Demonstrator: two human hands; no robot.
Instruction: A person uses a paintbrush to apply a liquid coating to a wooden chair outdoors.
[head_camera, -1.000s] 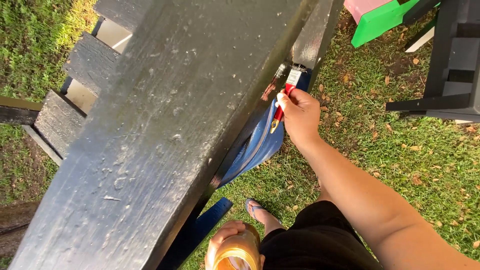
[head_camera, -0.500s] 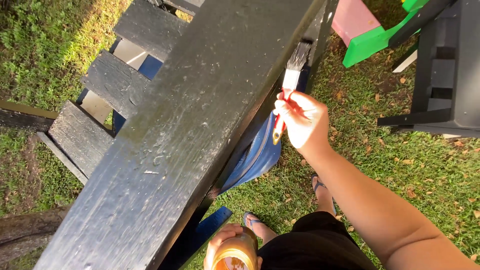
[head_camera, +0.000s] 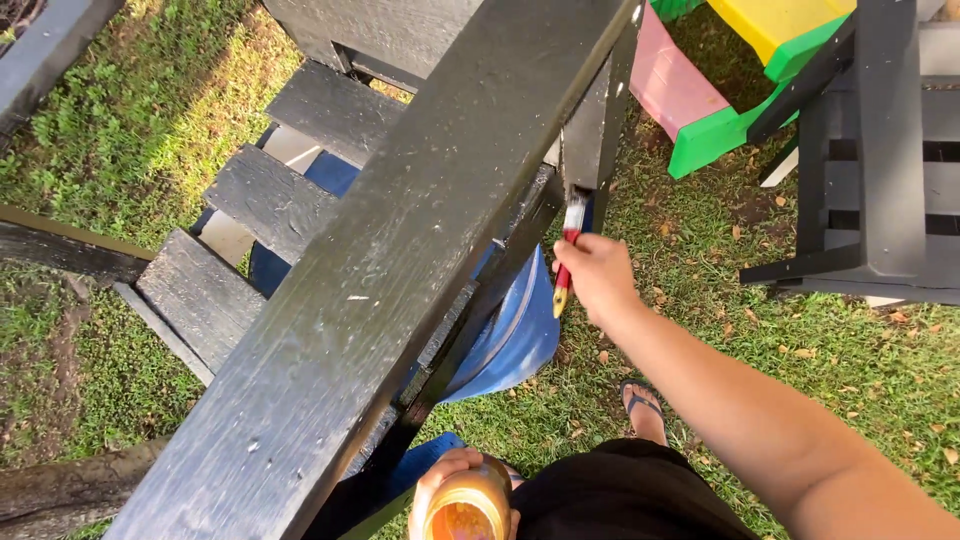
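On the grass, beside the black chair:
Right hand (head_camera: 597, 275): clenched around a paintbrush (head_camera: 567, 250), bristles against the chair's front leg (head_camera: 590, 140).
Left hand (head_camera: 450, 480): grasped a jar (head_camera: 466, 508), well below the brush.
In the way: broad armrest (head_camera: 400, 260) left of the grip, blue cloth (head_camera: 510, 335) beneath.
Beyond: a coloured chair (head_camera: 730, 100) up right.

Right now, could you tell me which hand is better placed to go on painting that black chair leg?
The right hand: it grips the paintbrush, whose bristles sit against the black chair leg. The left hand is low, close to the body, occupied holding the open jar.
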